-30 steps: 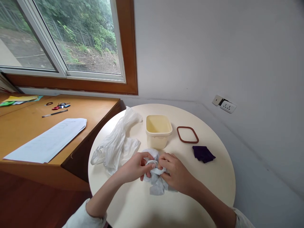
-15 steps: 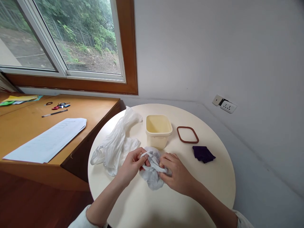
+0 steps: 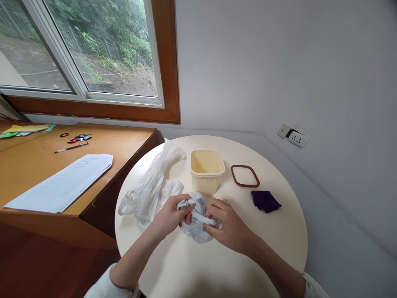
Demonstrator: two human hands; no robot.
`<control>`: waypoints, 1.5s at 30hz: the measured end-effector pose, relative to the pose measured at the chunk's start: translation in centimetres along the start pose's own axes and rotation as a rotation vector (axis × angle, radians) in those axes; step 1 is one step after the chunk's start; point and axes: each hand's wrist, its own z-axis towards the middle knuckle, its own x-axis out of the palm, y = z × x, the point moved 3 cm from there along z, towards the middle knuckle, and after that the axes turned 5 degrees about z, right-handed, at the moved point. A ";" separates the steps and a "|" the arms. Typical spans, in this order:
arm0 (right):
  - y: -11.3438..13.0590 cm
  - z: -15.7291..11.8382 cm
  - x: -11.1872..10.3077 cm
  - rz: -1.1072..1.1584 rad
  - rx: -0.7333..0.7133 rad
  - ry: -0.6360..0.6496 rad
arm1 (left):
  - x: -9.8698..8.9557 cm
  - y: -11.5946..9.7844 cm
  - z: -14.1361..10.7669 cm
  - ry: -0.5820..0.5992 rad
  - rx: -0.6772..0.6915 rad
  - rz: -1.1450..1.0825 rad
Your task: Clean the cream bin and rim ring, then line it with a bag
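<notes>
A bunched white plastic bag point(image 3: 198, 232) lies at the middle of the round table point(image 3: 198, 273), between my two hands. My left hand point(image 3: 175, 213) is closed on a twisted part of it, thumb pressed on top. My right hand point(image 3: 223, 223) grips the other end of the twisted strip, fingers curled round it. Whether anything is inside the bag I cannot tell. Just behind my hands stands a pale yellow plastic tub point(image 3: 207, 182) without a lid. Left of my left hand lies a second, crumpled white plastic bag point(image 3: 155, 182).
On the right of the table lie a brown rounded-square ring point(image 3: 257, 180) and a folded dark purple cloth point(image 3: 266, 201). The wooden desk point(image 3: 124, 145) at left holds papers point(image 3: 62, 182), a pen point(image 3: 71, 147) and keys point(image 3: 82, 137). A wall socket point(image 3: 298, 139) is at right.
My left hand has shifted slightly left and has gathered more of the bag under its thumb. The strip between my hands looks straighter. My right hand has moved slightly left.
</notes>
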 end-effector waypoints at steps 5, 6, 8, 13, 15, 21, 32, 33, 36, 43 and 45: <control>-0.5 -0.4 0.1 -0.020 0.010 -0.010 | -0.1 1.2 0.2 -0.197 0.036 -0.159; -0.6 -0.4 0.0 -0.022 0.012 -0.014 | -0.2 1.4 0.2 -0.218 0.047 -0.170; -0.9 -0.4 -0.2 -0.023 0.017 -0.030 | -0.5 1.5 0.1 -0.210 0.063 -0.177; -0.9 -0.2 -0.7 0.036 0.062 -0.080 | -0.9 0.1 -0.8 0.112 0.023 -0.002; -0.6 0.1 -0.7 0.068 0.056 -0.075 | -0.7 -0.5 -1.1 0.242 -0.002 0.099; 0.3 0.2 -0.4 0.043 -0.016 -0.036 | -0.6 -0.9 -0.5 0.063 -0.004 0.078; -0.9 -1.2 0.1 0.039 0.018 -0.034 | -0.7 1.2 -0.2 -0.255 0.037 -0.181; -1.0 -1.2 0.1 0.038 0.033 -0.040 | -0.7 1.3 -0.2 -0.274 0.051 -0.194; -1.2 -1.1 0.2 0.042 0.077 -0.067 | -0.8 1.3 -0.2 -0.302 0.086 -0.228; -2.1 -1.5 0.1 0.114 0.176 -0.179 | -1.9 1.7 -0.3 -0.420 0.050 -0.393; -2.6 -1.6 0.0 0.174 0.264 -0.197 | -2.0 1.7 -0.4 -0.387 0.052 -0.422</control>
